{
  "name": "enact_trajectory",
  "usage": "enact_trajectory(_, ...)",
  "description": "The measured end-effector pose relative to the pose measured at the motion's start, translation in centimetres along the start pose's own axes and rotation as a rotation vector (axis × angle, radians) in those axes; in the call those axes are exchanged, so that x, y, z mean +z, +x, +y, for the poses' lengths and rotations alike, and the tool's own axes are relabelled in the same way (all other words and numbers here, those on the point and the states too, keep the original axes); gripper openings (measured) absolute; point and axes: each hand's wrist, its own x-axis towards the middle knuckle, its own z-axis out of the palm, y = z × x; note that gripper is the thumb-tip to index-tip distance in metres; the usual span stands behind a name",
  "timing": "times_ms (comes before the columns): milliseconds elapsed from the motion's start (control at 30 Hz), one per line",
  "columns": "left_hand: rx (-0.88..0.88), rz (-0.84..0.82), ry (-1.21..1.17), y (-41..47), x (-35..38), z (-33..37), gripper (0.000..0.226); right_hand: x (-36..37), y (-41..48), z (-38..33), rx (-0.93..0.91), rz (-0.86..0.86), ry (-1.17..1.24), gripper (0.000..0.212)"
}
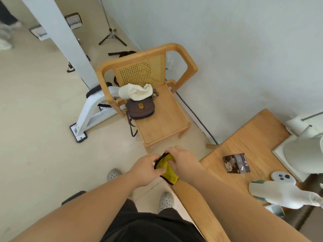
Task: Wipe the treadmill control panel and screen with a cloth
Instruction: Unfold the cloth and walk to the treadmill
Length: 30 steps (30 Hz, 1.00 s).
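To my right, a wooden table (253, 137) holds a dark card (236, 163) and a white controller (283, 178). Ahead, a chair (166, 123) on the floor (35, 119) carries a brown bag (140, 109).

yellow cloth (168, 169) with dark edging, bunched, held mid-air

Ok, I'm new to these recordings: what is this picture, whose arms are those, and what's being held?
There is no machine here: the grips are a person's bare hands. The single picture comes from a camera worn on the head, looking down past the arms. The left hand and right hand both hold a yellow cloth between them, in front of the body. Ahead stands a chair with a bag and some white fabric on its seat. To the right is a table bearing a card and a white controller. A white frame stands on the left. No control panel or screen is in view.
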Motion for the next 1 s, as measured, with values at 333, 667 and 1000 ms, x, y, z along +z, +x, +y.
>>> enact_trajectory(333, -0.020, 0.495, -0.093, -4.0, -22.0, -8.8, 0.010, -2.8, 13.6, -19.9, -0.178, 0.103, 0.071, 0.033)
enact_trajectory(667, -0.078, 0.910, -0.272, -12.2, -39.2, -19.6, 0.015, -1.0, 26.0, -40.9, -0.524, -0.051, -0.133, 0.021)
enact_trajectory(1000, -0.463, 1.272, -0.483, -17.7, -49.8, -32.2, 0.013, 2.7, 40.6, -59.0, -0.899, -0.169, -0.230, 0.012)
